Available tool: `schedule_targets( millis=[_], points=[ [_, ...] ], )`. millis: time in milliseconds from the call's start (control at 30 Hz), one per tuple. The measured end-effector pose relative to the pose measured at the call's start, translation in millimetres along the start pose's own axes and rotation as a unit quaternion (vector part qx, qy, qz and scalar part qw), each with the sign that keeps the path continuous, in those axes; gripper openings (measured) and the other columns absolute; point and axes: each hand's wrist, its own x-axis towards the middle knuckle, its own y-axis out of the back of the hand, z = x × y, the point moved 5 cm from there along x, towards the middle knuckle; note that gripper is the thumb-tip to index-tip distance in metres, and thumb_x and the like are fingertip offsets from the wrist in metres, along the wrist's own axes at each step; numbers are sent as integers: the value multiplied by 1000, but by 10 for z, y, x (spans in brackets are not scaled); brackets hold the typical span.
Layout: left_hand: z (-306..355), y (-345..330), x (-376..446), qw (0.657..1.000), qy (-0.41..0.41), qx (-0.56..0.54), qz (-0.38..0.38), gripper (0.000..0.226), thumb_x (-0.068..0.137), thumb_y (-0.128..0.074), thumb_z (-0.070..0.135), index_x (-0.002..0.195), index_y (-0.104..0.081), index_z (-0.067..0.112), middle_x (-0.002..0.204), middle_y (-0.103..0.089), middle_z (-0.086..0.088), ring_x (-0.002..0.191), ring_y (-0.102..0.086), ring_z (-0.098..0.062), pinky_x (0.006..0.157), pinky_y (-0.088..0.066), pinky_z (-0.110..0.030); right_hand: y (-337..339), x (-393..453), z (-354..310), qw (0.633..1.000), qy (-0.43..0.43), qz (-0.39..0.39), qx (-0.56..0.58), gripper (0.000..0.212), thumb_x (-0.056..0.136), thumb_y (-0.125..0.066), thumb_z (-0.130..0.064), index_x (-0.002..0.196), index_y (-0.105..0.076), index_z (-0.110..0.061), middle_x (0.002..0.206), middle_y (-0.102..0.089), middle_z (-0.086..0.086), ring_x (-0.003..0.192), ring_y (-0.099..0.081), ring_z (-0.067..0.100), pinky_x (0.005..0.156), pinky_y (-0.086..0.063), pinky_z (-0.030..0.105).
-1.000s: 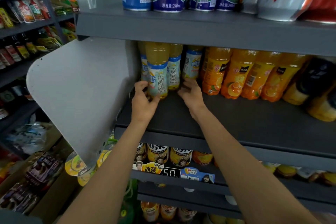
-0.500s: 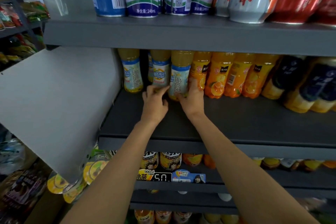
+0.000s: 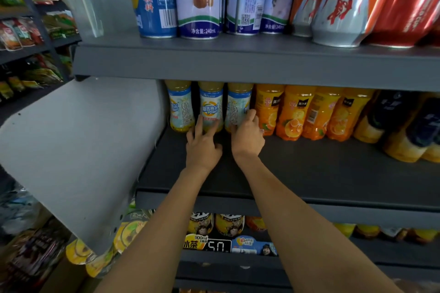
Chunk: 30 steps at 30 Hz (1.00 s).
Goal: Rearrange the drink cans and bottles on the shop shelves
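Observation:
Three yellow drink bottles with pale blue labels stand in a row at the back left of the grey middle shelf (image 3: 309, 173): a left bottle (image 3: 180, 108), a middle bottle (image 3: 210, 104) and a right bottle (image 3: 238, 104). My left hand (image 3: 202, 144) touches the lower part of the middle bottle with straight, spread fingers. My right hand (image 3: 247, 137) grips the base of the right bottle, its fingers curled round the bottle's right side. Orange juice bottles (image 3: 295, 114) stand right beside that bottle.
A grey side panel (image 3: 78, 150) bounds the shelf on the left. Dark-labelled bottles (image 3: 404, 126) lean at the far right. Tall cans (image 3: 200, 0) fill the shelf above. Below are tea bottles (image 3: 228, 223) and a price tag (image 3: 217, 245). Snack racks (image 3: 28, 31) stand at the left.
The blue-labelled bottles have gone from a loose cluster to an even row of three at the back. Both hands moved right and deeper onto the middle and right bottles.

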Motion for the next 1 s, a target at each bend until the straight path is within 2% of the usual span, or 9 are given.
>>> schedule_targets(
  millis=[100, 200, 267, 300, 433, 567, 700, 833, 1000],
  points=[
    [-11, 61, -67, 1000, 8, -25, 15, 61, 91, -53, 13, 146, -28, 23, 155, -9, -3, 139, -13, -31, 112, -20, -36, 34, -52, 82, 997, 13, -44, 61, 52, 89, -60, -13, 133, -33, -9, 132, -46, 13, 120, -48, 31, 89, -45, 39],
    [-21, 130, -215, 994, 23, -102, 44, 54, 90, -52, 9, 142, -36, 16, 147, -24, -9, 131, -34, -29, 106, -31, -33, 178, -177, 216, 989, 55, -88, 105, 55, 85, -63, -6, 135, -40, -12, 128, -47, 16, 114, -51, 30, 95, -45, 38],
    [4, 213, -382, 985, 10, -142, 96, 48, 89, -52, 6, 136, -43, 11, 139, -33, -11, 118, -48, -25, 97, -40, -30, 372, -316, 320, 986, 87, -96, 107, 53, 84, -63, -5, 132, -43, -10, 125, -48, 16, 109, -53, 27, 91, -42, 25],
    [39, 256, -490, 981, -13, -145, 126, 44, 88, -52, 4, 132, -47, 9, 134, -38, -12, 112, -52, -23, 92, -42, -29, 499, -403, 378, 986, 101, -89, 101, 50, 84, -63, -7, 130, -45, -8, 123, -49, 16, 105, -54, 26, 85, -38, 19],
    [355, 426, -887, 952, -155, -149, 220, 36, 83, -53, -4, 118, -55, 5, 116, -49, -12, 99, -57, -18, 84, -47, -28, 1155, -676, 520, 980, 170, -14, 101, 43, 85, -64, -8, 124, -48, -5, 119, -47, 14, 94, -57, 23, 80, -42, 22],
    [823, 611, -1077, 918, -253, -154, 263, 34, 83, -41, 8, 114, -55, 7, 111, -51, -11, 99, -57, -22, 83, -49, -33, 1862, -729, 511, 968, 217, 68, 111, 39, 85, -63, -9, 122, -49, -8, 115, -45, 2, 96, -54, 16, 79, -48, 24],
    [1293, 691, -1196, 896, -305, -168, 277, 33, 83, -40, 8, 114, -53, 9, 108, -52, -11, 97, -55, -24, 84, -47, -34, 2296, -716, 612, 962, 228, 105, 110, 33, 86, -59, -9, 119, -50, -7, 109, -42, -2, 89, -56, 15, 75, -49, 28],
    [1484, 430, -1293, 904, -298, -187, 243, 34, 82, -41, 8, 114, -54, 8, 108, -50, -7, 97, -54, -20, 84, -48, -42, 2482, -768, 1084, 974, 192, 91, 82, 32, 88, -58, -8, 119, -50, -6, 114, -45, 6, 86, -51, 8, 78, -49, 28],
    [1544, -274, -1525, 930, -255, -186, 188, 33, 80, -45, 3, 112, -54, 7, 106, -49, -5, 92, -49, -9, 81, -48, -43, 2652, -819, 1906, 992, 114, 51, 27, 33, 91, -56, -11, 122, -47, -3, 114, -41, 5, 84, -41, 6, 70, -30, 13]
  ],
)
